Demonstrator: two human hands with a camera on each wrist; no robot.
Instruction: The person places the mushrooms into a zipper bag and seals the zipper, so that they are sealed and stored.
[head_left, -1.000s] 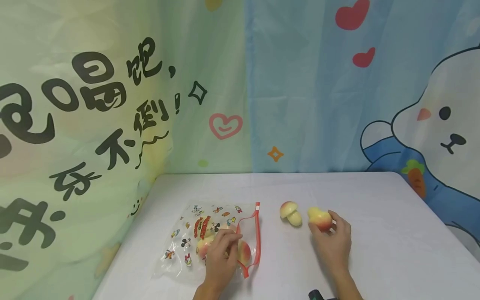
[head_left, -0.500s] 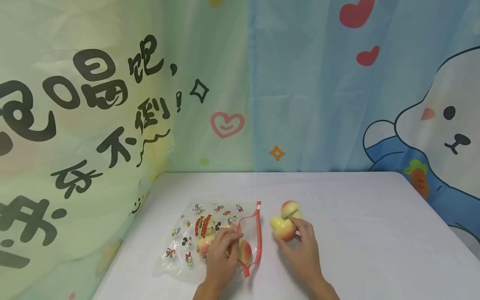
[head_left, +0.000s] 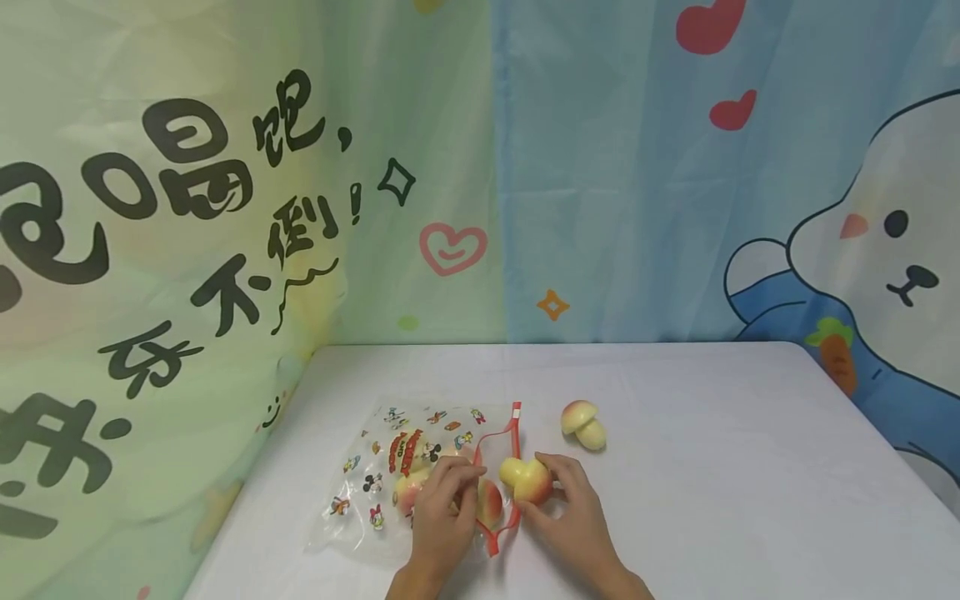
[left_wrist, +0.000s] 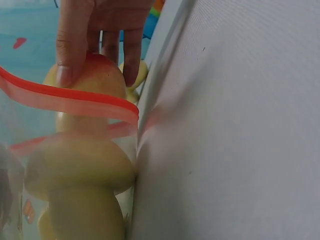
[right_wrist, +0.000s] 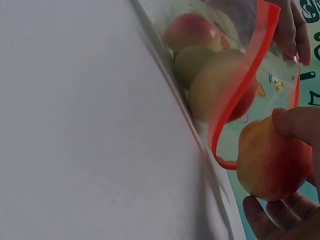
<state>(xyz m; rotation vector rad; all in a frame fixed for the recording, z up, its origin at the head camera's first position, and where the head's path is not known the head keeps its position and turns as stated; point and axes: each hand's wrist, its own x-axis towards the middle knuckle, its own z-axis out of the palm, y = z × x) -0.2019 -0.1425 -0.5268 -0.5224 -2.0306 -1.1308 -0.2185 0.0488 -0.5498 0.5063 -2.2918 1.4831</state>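
A clear plastic zip bag [head_left: 515, 450] with a red edge and cartoon prints lies on the table, its mouth parted toward the right. My left hand [head_left: 444, 512] pinches its upper layer near the mouth. Several toy mushrooms [head_left: 410, 492] with yellow stems and reddish caps are inside; the left wrist view shows one mushroom [left_wrist: 82, 165] close up through the plastic. At the mouth, my right hand [head_left: 576, 518] holds another toy mushroom [head_left: 531, 482] by its cap, stem toward the bag. The right wrist view shows thumb and fingers round this mushroom [right_wrist: 272, 162].
One loose toy mushroom [head_left: 584, 425] lies on the white table [head_left: 712, 483], behind and right of my right hand. A printed curtain [head_left: 600, 208] hangs behind the table's far edge.
My right hand has carried its mushroom leftward, past the front of the loose one, to the bag's mouth. The left hand and bag stay in place.
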